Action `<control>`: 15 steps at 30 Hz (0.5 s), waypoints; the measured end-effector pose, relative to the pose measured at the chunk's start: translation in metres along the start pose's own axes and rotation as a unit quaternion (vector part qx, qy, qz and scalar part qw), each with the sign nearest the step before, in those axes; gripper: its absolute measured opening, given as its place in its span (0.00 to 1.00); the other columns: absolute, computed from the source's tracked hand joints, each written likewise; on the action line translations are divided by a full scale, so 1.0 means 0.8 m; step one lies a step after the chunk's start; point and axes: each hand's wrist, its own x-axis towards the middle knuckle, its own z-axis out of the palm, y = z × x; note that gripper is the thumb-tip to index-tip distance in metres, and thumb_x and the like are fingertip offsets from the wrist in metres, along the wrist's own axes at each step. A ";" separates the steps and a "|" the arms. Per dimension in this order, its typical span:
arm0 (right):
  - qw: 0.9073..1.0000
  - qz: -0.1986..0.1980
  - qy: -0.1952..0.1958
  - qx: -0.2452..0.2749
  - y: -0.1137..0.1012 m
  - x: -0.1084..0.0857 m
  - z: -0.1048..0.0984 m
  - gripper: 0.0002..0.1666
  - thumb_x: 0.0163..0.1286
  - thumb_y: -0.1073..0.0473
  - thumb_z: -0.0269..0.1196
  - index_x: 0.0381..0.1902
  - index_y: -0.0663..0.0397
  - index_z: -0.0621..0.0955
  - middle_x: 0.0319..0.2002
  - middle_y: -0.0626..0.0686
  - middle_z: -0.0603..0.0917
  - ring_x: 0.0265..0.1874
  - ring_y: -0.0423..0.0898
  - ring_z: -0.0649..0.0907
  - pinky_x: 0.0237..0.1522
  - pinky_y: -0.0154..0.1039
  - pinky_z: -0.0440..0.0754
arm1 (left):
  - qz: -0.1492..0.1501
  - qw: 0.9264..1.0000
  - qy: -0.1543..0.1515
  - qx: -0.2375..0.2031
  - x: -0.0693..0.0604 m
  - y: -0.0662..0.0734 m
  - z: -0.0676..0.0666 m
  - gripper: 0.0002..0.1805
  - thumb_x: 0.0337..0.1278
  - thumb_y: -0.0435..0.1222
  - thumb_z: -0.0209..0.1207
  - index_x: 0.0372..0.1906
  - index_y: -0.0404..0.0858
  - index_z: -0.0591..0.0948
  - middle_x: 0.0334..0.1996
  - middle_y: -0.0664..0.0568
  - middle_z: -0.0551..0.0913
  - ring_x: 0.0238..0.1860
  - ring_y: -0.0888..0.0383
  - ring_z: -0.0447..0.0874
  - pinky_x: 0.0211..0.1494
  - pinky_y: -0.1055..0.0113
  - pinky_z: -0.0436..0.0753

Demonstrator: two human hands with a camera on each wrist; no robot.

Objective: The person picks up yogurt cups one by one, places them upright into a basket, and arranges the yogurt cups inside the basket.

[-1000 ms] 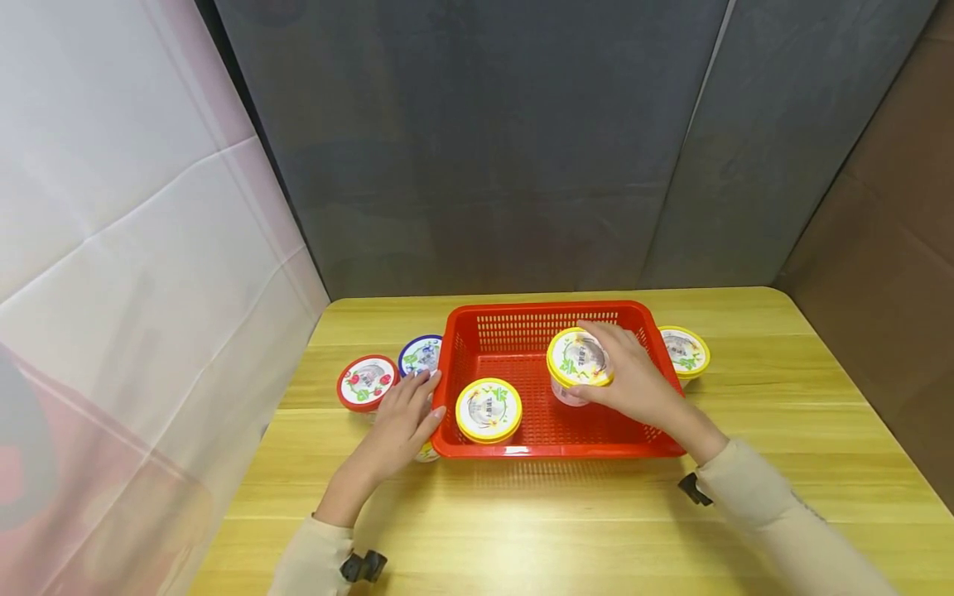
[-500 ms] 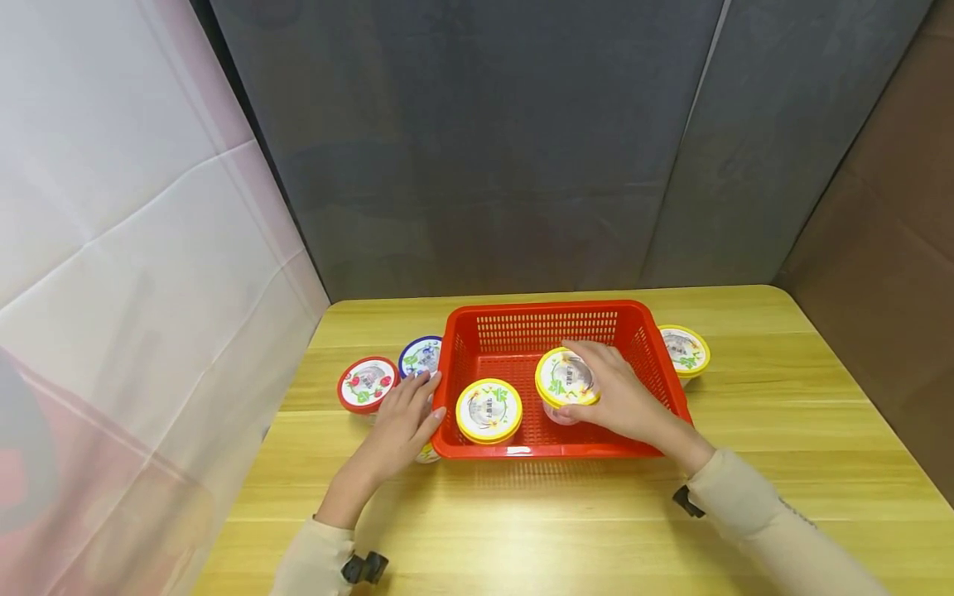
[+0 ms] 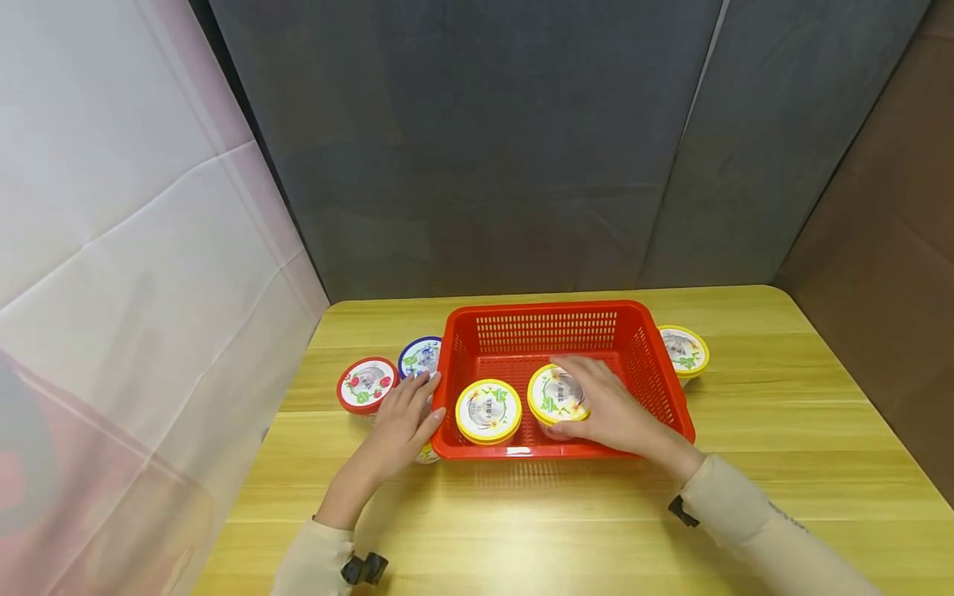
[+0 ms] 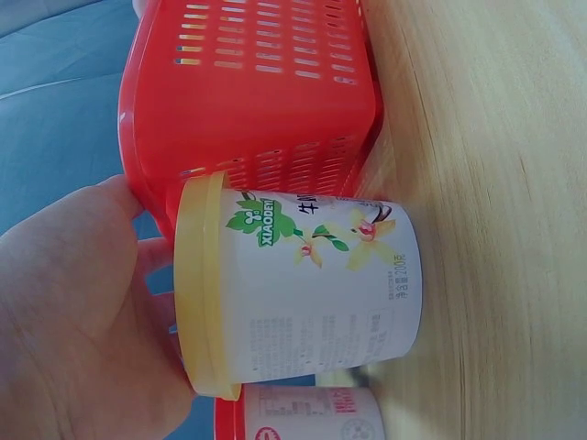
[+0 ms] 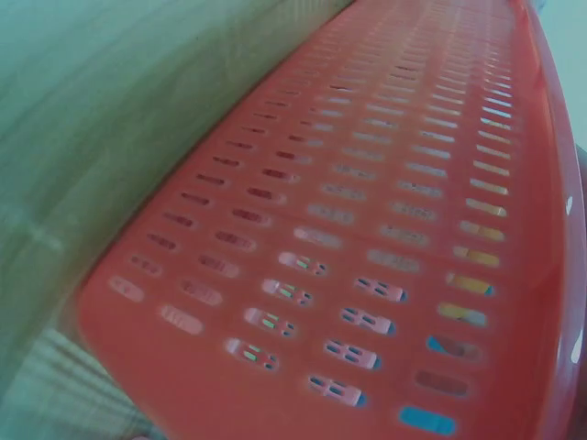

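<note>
My right hand (image 3: pixel 614 418) grips a yellow-lidded tub (image 3: pixel 555 393) inside the red slotted basket (image 3: pixel 547 308), thumb and fingers around its lid. To the left of it, a second yellow-lidded tub (image 3: pixel 488 411) stands upright in the basket. My left hand (image 3: pixel 398 426) lies at the basket's left side, fingers extended, with the thumb at the rim. Beneath that palm, the left wrist view reveals another yellow-lidded tub (image 4: pixel 316 284) outside the basket. In the right wrist view the basket's wall (image 5: pixel 303 211) hides the right hand and its tub.
Left of the basket stand a red-lidded tub (image 3: pixel 368 382) and a blue-lidded tub (image 3: pixel 421 356), partly covered. One more yellow-lidded tub (image 3: pixel 684 351) is just off the basket's right side. Everything rests on a wooden table (image 3: pixel 522 530) with upright panels behind and beside it.
My right hand has moved the held tub down and leftward in the basket, toward the front and closer to the other tub. The left hand has stayed where it was.
</note>
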 end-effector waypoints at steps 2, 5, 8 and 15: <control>1.000 0.003 -0.003 0.001 0.000 -0.001 0.002 0.58 0.50 0.41 0.77 0.75 0.30 0.60 0.72 0.48 0.66 0.69 0.52 0.67 0.70 0.63 0.65 | -0.001 1.000 -0.001 -0.001 0.000 0.000 -0.001 0.34 0.73 0.51 0.47 0.78 0.44 0.58 0.78 0.41 0.58 0.78 0.37 0.50 0.78 0.34 0.49; 1.000 0.007 -0.008 0.003 0.000 -0.001 0.005 0.58 0.50 0.41 0.77 0.76 0.32 0.60 0.72 0.49 0.66 0.69 0.52 0.67 0.69 0.63 0.66 | -0.001 1.000 0.000 0.001 0.000 0.000 0.000 0.34 0.73 0.52 0.47 0.78 0.44 0.58 0.78 0.41 0.58 0.78 0.37 0.51 0.78 0.35 0.49; 1.000 0.010 -0.014 0.002 0.000 -0.001 0.008 0.57 0.51 0.43 0.77 0.75 0.33 0.61 0.72 0.49 0.66 0.68 0.52 0.67 0.69 0.64 0.67 | 0.000 1.000 0.001 0.003 0.000 0.000 0.000 0.34 0.73 0.52 0.47 0.78 0.44 0.58 0.77 0.41 0.58 0.78 0.37 0.51 0.78 0.35 0.50; 1.000 0.003 -0.019 0.002 -0.002 -0.001 0.011 0.56 0.50 0.48 0.78 0.75 0.35 0.63 0.71 0.51 0.68 0.67 0.54 0.69 0.67 0.66 0.68 | -0.002 1.000 0.000 0.000 0.000 0.000 0.000 0.34 0.73 0.52 0.47 0.78 0.45 0.58 0.78 0.42 0.58 0.78 0.37 0.51 0.78 0.35 0.49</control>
